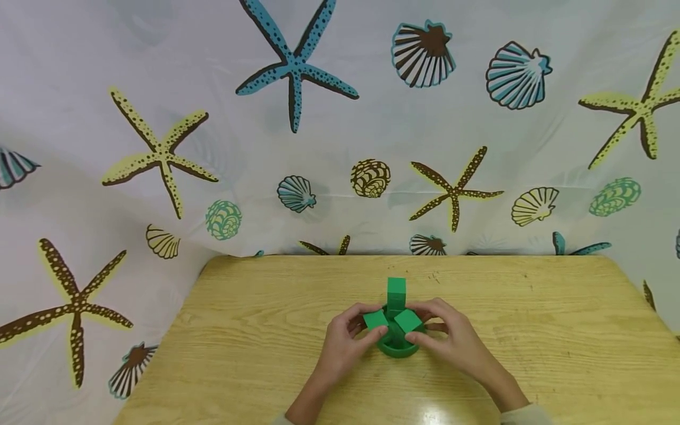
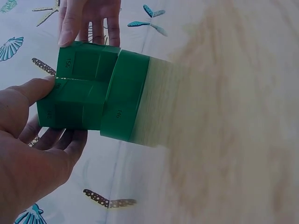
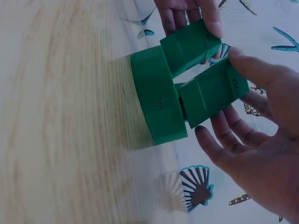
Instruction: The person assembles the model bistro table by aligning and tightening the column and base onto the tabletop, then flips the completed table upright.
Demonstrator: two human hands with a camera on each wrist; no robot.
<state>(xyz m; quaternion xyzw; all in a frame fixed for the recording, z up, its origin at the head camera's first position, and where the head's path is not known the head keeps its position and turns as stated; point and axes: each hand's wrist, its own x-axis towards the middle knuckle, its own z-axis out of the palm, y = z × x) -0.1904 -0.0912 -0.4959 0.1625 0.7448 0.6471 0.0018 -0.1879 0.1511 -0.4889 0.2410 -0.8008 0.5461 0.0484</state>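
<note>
A round green base (image 1: 398,353) with a raised rim sits on the wooden table, several green blocks on it. The back block (image 1: 396,291) stands tall at the far side. My left hand (image 1: 340,345) pinches the left block (image 1: 375,319), thumb in front and fingers behind. On the other side my right hand (image 1: 459,341) holds the right block (image 1: 408,320) between thumb and fingers. In the right wrist view this right block (image 3: 210,93) leans, its lower edge out at the rim. Small dark numbers mark the blocks and base.
The wooden table (image 1: 239,348) spreads out around both hands, its far edge just behind the base. A white cloth (image 1: 340,136) printed with starfish and shells hangs along the back and both sides.
</note>
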